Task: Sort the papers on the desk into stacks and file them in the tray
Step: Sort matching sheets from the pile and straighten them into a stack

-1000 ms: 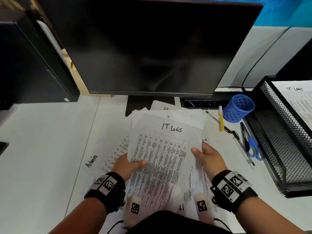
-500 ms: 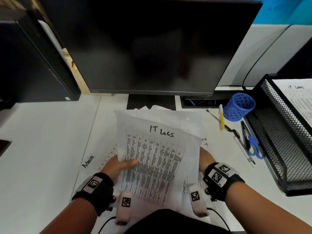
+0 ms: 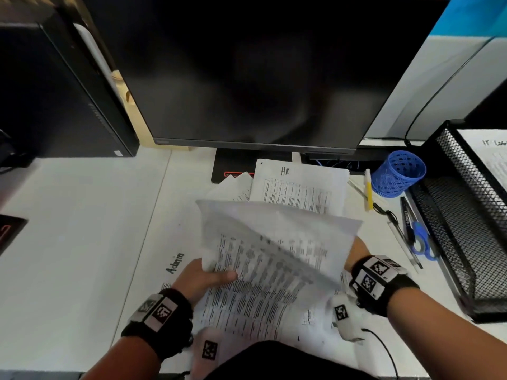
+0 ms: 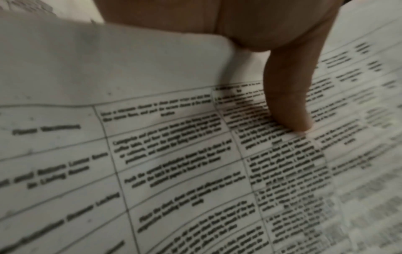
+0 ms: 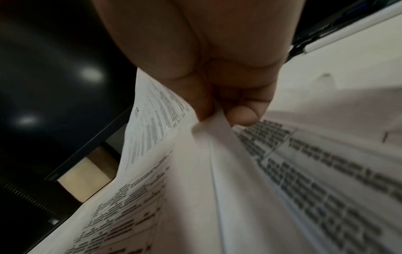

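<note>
both hands (image 3: pixel 203 278) pinch thin, curling printed sheets (image 3: pixel 274 259) – black mesh tray (image 3: pixel 472 231)

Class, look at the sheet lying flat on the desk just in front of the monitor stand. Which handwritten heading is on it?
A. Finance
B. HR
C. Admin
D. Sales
B: the sheet lying beyond the lifted papers has "HR" handwritten at its top in the head view.
</note>
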